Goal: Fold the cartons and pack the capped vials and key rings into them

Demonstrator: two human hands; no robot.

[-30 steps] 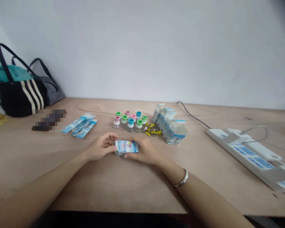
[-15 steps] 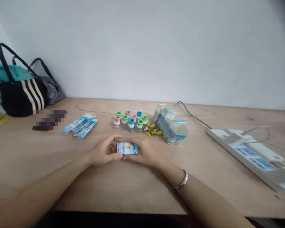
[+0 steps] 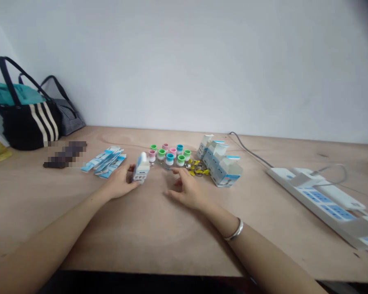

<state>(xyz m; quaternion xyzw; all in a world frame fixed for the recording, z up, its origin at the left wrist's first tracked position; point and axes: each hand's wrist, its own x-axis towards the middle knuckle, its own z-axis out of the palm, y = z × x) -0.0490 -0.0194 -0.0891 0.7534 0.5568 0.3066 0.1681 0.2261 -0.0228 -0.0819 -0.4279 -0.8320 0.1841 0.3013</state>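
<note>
My left grip (image 3: 120,183) is closed on a small white-and-blue printed carton (image 3: 141,169), with my fingers and thumb against its lower part. The carton stands nearly upright, leaning slightly, and I cannot tell whether its base touches the pale plywood bench (image 3: 159,232). My right grip (image 3: 185,190) is open and has hold of nothing, its fingers loosely curved, low near the bench, and a little to the right of the carton. A thin silver bangle (image 3: 236,230) circles my right wrist.

Just beyond the carton stands a tight cluster of small clear vials (image 3: 169,159) with pink, green and blue caps. To their right lies a small heap of yellow and clear pieces (image 3: 198,169), too small to make out, beside a group of white-and-blue cartons (image 3: 220,163). Flat blue-and-white packets (image 3: 104,164) lie fanned to the left, next to a dark blurred object (image 3: 66,154). Further left sit a black bag with white stripes (image 3: 27,126) and a grey striped bag (image 3: 68,120). To the right lies a long white power strip (image 3: 313,196) with blue panels.
</note>
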